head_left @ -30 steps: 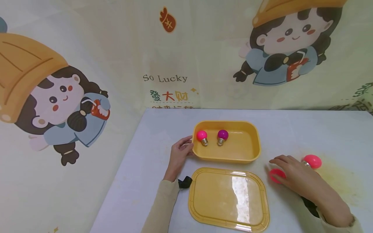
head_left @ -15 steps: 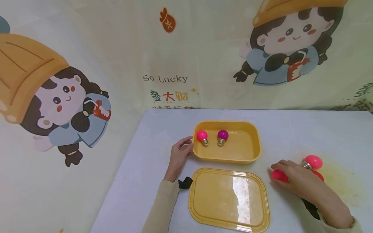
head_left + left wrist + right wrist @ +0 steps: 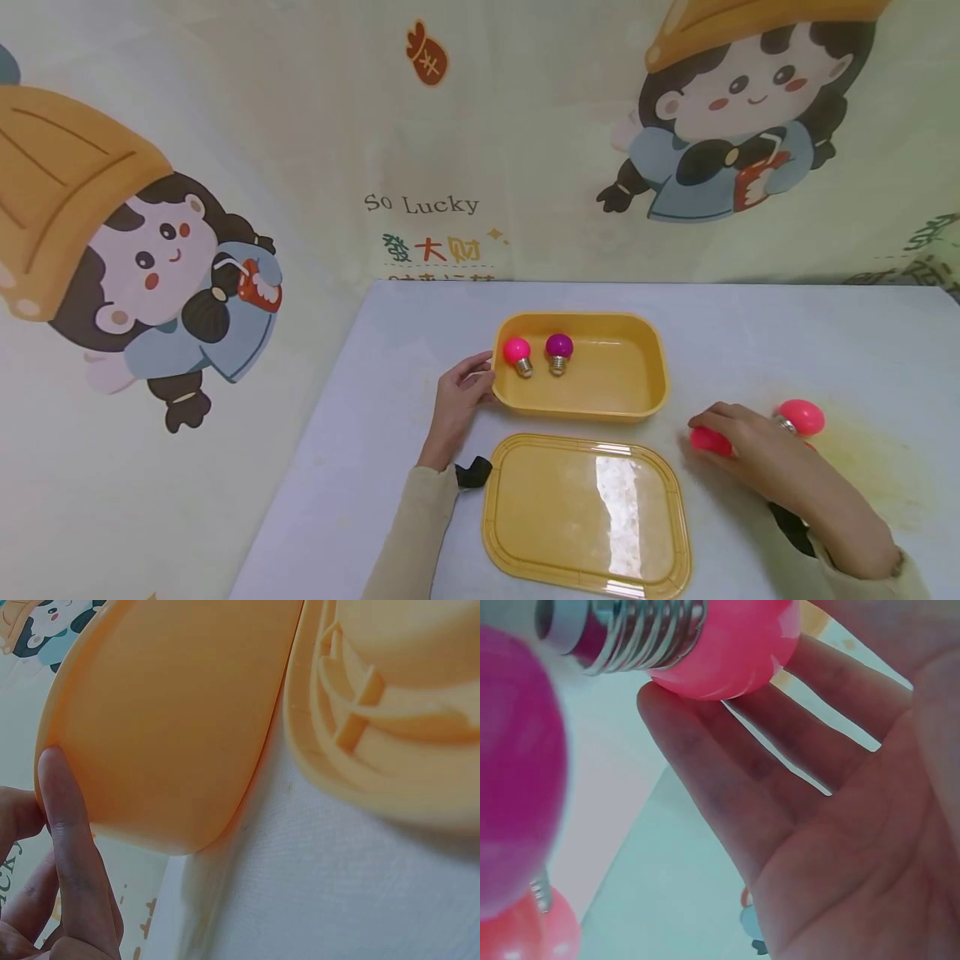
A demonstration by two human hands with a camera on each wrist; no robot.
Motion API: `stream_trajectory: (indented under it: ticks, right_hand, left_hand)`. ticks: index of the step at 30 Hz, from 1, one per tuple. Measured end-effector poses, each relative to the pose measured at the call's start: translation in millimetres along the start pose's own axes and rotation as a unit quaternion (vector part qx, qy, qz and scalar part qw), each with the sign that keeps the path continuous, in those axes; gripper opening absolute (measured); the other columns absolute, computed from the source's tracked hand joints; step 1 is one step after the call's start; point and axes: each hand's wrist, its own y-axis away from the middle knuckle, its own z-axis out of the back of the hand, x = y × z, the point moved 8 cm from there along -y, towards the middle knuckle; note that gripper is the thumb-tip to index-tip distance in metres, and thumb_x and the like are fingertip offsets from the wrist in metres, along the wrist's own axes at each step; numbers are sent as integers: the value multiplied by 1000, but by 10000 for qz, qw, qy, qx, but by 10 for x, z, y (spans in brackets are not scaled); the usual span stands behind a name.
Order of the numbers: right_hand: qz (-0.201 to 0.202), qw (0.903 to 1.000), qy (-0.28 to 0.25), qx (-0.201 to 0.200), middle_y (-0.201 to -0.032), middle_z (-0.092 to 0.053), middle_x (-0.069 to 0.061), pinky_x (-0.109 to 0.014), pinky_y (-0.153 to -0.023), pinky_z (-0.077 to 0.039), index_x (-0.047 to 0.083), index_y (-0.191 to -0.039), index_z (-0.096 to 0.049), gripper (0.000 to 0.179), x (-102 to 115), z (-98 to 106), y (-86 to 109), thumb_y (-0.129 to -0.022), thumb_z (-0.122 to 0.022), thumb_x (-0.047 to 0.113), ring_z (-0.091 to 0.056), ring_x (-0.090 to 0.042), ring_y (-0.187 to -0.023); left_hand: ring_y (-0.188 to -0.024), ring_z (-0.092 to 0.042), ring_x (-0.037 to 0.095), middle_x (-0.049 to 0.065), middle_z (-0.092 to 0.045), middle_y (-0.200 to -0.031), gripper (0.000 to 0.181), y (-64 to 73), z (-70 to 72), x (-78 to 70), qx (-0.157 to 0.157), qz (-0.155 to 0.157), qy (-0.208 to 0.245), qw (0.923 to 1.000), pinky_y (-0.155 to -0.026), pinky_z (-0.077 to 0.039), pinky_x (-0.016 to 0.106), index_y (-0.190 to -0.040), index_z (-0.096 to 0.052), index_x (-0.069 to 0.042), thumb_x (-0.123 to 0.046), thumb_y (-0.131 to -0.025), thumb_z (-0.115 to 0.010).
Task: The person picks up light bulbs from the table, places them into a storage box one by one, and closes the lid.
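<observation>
In the head view, the fingertips of my left hand [image 3: 459, 408] rest against the left end of a yellow plastic box [image 3: 626, 379]. Inside the box lie a pink light bulb [image 3: 516, 350] and a purple light bulb [image 3: 559, 347], both with silver screw bases. My right hand [image 3: 772, 454] pinches another pink light bulb [image 3: 708, 441] to the right of the box. That bulb [image 3: 742, 645] sits against the fingertips in the right wrist view, its metal base pointing left. The left wrist view shows a finger [image 3: 66, 802] on the box's outer wall [image 3: 172, 712].
A yellow lid [image 3: 547, 517] lies in front of the box. Beyond my right hand is one more pink bulb [image 3: 802, 417]. A blurred purple bulb [image 3: 517, 772] and a red one [image 3: 510, 930] show in the right wrist view. Printed cloth [image 3: 562, 125] hangs behind the table [image 3: 420, 325].
My right hand lowers over the pink bulb, takes hold of it and shifts slightly away from me with it. The purple bulb has rolled a little left in the box. My left hand stays put.
</observation>
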Motion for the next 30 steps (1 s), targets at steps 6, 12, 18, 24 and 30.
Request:
stream_trajectory:
  ticks: [6,12,18,24,30]
  right_hand:
    - [162,9992,-6,-353,-96,-68,-4,-45,-74,-59,8,-101,-72,33,106,140,-68,-74,-87,22,-65,-26,-88]
    - [-58,9998,-67,-189,-101,-68,-8,-47,-76,-59,8,-106,-72,38,138,190,-117,-75,-86,24,-65,-30,-93]
    - [432,9968,-53,-665,-98,-68,-9,-47,-75,-59,4,-104,-71,40,218,293,-162,-70,-89,16,-67,-30,-89]
    - [589,9945,-108,-863,-99,-69,-10,-47,-74,-59,4,-104,-71,42,279,350,-224,-68,-90,15,-67,-29,-89]
    - [649,9935,-149,-925,-101,-68,-12,-49,-77,-58,4,-105,-71,41,368,457,-320,-70,-88,16,-66,-31,-92]
  left_hand:
    - [-84,-65,21,21,-58,-118,34,5,13,15,20,12,63,10000,-68,-60,25,-128,-65,-6,-9,-94,-67]
    - [-85,-65,21,20,-58,-118,34,-1,10,16,40,-14,81,10000,-67,-60,25,-128,-65,-7,-10,-94,-67]
    - [-85,-65,20,18,-60,-118,32,-4,6,10,27,-12,40,10000,-67,-60,25,-127,-66,-9,-8,-95,-66]
    - [-84,-65,19,17,-59,-117,33,5,7,-1,5,2,25,10000,-67,-60,25,-128,-65,-8,-7,-95,-65]
    - [-81,-65,15,15,-59,-116,34,9,3,-3,32,-12,23,10000,-67,-60,25,-129,-64,-6,-8,-95,-66]
